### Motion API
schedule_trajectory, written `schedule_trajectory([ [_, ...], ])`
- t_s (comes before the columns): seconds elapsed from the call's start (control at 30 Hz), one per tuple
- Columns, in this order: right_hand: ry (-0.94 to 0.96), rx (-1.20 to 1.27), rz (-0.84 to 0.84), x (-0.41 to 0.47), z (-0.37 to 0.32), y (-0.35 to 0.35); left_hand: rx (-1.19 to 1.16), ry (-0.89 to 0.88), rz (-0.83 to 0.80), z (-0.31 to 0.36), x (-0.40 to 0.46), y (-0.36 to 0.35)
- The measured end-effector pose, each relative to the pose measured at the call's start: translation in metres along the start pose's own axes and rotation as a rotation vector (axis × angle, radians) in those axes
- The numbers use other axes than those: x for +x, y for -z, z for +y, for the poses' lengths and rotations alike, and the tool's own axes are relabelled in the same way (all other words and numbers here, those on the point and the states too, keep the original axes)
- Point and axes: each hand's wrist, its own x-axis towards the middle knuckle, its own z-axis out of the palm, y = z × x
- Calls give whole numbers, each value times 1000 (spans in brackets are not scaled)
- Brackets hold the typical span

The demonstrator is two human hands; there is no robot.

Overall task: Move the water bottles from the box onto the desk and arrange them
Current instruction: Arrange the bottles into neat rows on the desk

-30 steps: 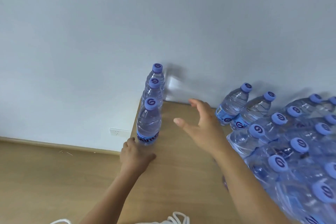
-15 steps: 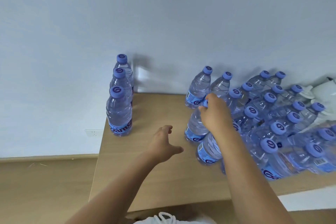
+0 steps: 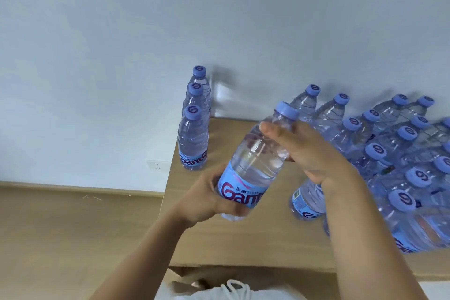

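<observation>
A clear water bottle (image 3: 255, 161) with a blue cap and blue label is held tilted above the wooden desk (image 3: 243, 238). My left hand (image 3: 207, 200) grips its base and label from below. My right hand (image 3: 309, 151) holds its upper body near the neck. Three bottles (image 3: 193, 139) stand in a straight row at the desk's left edge, running toward the wall. A dense cluster of several bottles (image 3: 389, 153) fills the desk's right side. One bottle (image 3: 306, 200) of that cluster stands just under my right wrist.
The white wall (image 3: 219, 19) rises directly behind the desk. Wooden floor (image 3: 73, 238) lies to the left, with a wall socket (image 3: 157, 165) low on the wall. A cardboard box edge (image 3: 185, 277) shows below the desk's front edge.
My right hand lifted a bottle out of the right cluster and brought it left over the desk. My left hand rose and took hold of its base.
</observation>
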Motion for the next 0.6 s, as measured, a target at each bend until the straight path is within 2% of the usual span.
schedule_trajectory([
  [0.1, 75, -97, 73, 13, 7, -22, -4, 28, -13, -3, -12, 9],
  [0.2, 110, -182, 111, 25, 7, -45, 1, 55, 74, -13, -22, 19],
  [0.43, 136, -237, 62, 42, 25, -89, 249, 157, 535, -51, -35, 39],
  [0.6, 185, -328, -72, 51, 39, -115, 397, 231, 727, -73, -27, 51],
])
